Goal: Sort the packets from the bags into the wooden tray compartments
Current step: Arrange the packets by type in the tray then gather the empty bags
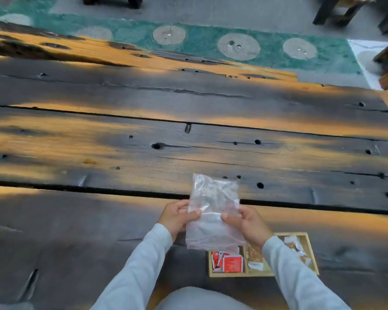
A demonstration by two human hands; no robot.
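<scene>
I hold a clear zip plastic bag (pixel 213 209) upright over the table with both hands. My left hand (pixel 177 217) pinches its left edge and my right hand (pixel 248 223) grips its right edge. The bag looks empty. Below it lies the wooden tray (pixel 313 253), partly hidden by the bag and my right sleeve. Its left compartment holds several red packets (pixel 230 262), the middle one brownish packets (pixel 254 256), and the right one white packets (pixel 300 251).
The wide plank table (pixel 188 142) of dark, weathered wood with gaps and holes stretches ahead. Beyond its far edge are a green patterned rug (pixel 199 41) and dark wooden chair legs (pixel 336 12) at the top and right.
</scene>
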